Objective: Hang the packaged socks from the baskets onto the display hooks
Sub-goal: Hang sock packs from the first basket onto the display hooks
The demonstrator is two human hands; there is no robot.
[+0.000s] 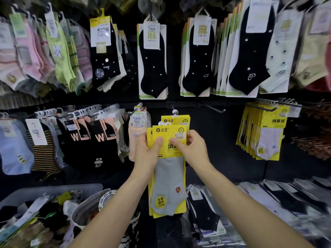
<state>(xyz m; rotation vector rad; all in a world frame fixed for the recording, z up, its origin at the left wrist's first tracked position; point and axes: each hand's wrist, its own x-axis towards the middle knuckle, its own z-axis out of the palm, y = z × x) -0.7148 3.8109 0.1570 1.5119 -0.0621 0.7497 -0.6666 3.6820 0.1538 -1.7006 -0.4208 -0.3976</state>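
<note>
Yellow sock packs (168,187), seemingly two, pinched at top by left hand (146,154) and right hand (194,149) fingers, below hook (174,111)

centre: held sock packs (168,169), left hand (147,154) gripping left edge, right hand (192,149) pinching right edge up top. hung pack (176,120) on hook right behind them. bare hook (214,108) just right of that, pack bundle (268,136) on hook further right. basket (53,189) bottom left, bag (84,206) holding small fan (107,198) beside it.
</note>
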